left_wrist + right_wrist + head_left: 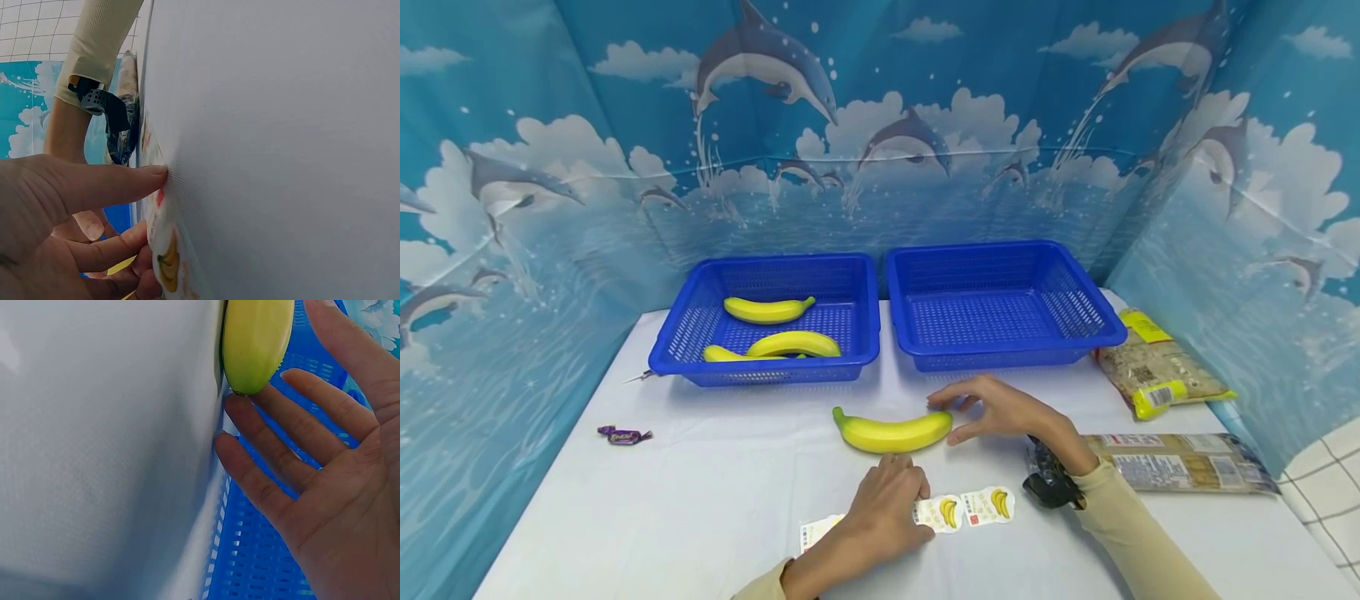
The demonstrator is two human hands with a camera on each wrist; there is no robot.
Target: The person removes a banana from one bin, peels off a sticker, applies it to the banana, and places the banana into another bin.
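Observation:
A yellow banana (891, 433) with a green stem end lies across the middle of the white table. My right hand (1000, 407) is at its right end, fingers spread and loosely bent. In the right wrist view the fingertips reach the tip of the banana (256, 347) without curling round it. Below the banana my left hand (883, 512) rests on a row of small white paper cards printed with bananas. One card (988, 507) shows to its right, and part of another (816, 532) to its left. Thumb and fingertips touch the printed paper (165, 262) in the left wrist view.
A blue basket (763, 373) at back left holds several bananas. Beside it stands another blue basket (1000, 358). Two plastic food packages (1172, 358) (1187, 467) lie at the right. A purple-wrapped candy (625, 435) is at the left.

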